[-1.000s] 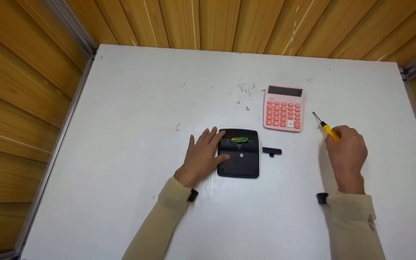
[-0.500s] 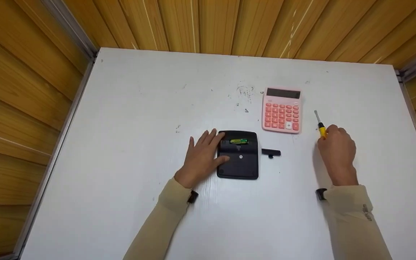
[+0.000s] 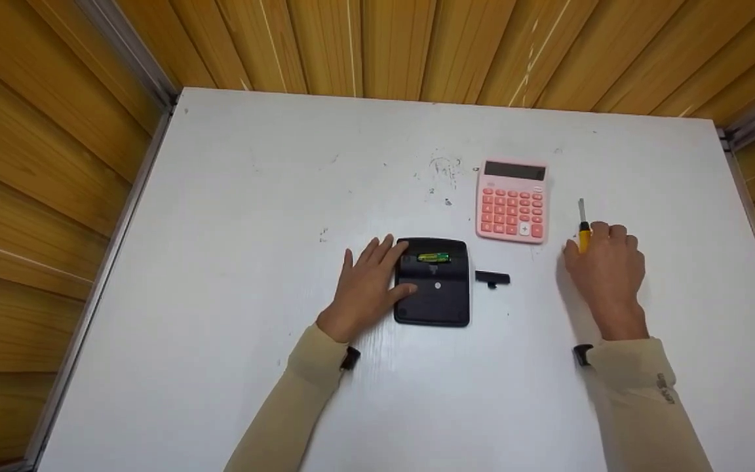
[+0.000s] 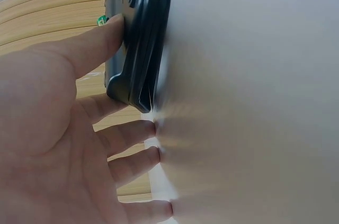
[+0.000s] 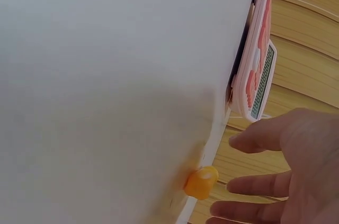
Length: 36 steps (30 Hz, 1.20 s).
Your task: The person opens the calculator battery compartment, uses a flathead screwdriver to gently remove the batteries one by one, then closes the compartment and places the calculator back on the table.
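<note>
A calculator [image 3: 435,305] lies face down, its black back showing a green battery [image 3: 434,257] in an uncovered slot. My left hand [image 3: 361,285] rests at its left side, thumb on the back and index finger at the top corner. In the left wrist view, the other fingertips [image 4: 159,155] touch the table. The yellow-handled screwdriver [image 3: 584,229] lies at the right, tip pointing away. Over its handle hovers my right hand [image 3: 607,269]; the right wrist view shows loose fingers apart from the yellow handle [image 5: 201,182].
A pink calculator [image 3: 512,204] lies face up behind and right of the black one. Between the black calculator and my right hand is a small black battery cover [image 3: 493,277]. The white table [image 3: 253,196] is bordered by wood-patterned walls [image 3: 390,46].
My right hand has moved left, set the screwdriver down and let go of it. The screwdriver's tip has swung to point straight away from me. My left hand stays in place.
</note>
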Each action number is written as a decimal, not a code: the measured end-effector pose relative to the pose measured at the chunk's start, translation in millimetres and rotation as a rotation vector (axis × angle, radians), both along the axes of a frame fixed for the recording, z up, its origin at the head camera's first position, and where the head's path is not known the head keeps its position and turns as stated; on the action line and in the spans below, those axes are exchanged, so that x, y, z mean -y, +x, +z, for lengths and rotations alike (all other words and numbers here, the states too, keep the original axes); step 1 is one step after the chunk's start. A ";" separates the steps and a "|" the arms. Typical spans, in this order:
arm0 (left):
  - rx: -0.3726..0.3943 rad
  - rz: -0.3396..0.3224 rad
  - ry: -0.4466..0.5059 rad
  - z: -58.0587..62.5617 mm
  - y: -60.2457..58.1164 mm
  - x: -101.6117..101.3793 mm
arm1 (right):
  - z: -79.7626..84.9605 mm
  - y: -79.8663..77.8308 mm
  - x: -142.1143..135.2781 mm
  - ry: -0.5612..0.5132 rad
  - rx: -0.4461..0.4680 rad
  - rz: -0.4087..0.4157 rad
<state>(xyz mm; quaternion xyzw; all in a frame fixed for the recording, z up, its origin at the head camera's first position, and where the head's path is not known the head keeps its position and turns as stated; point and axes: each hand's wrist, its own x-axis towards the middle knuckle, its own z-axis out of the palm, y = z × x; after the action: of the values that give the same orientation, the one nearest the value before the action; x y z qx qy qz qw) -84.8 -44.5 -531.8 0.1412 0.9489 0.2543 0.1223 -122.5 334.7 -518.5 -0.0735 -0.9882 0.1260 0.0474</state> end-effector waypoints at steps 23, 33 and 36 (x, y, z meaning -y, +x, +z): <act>0.004 -0.016 -0.011 -1.9 -0.9 0.2 | 2.4 17.2 48.4 -0.161 -0.350 0.401; 0.007 -0.009 -0.014 -1.2 -1.4 -0.3 | -2.1 18.7 69.1 -0.239 -0.301 0.613; 0.010 -0.006 -0.010 -1.7 -1.6 -0.2 | -2.1 18.6 76.2 -0.281 -0.269 0.661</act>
<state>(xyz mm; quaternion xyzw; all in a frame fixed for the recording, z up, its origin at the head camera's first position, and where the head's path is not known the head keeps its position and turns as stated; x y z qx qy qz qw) -86.4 -44.2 -533.5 0.1420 0.9492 0.2498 0.1282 -103.9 258.5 -520.6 0.2605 -0.9166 0.2772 0.1228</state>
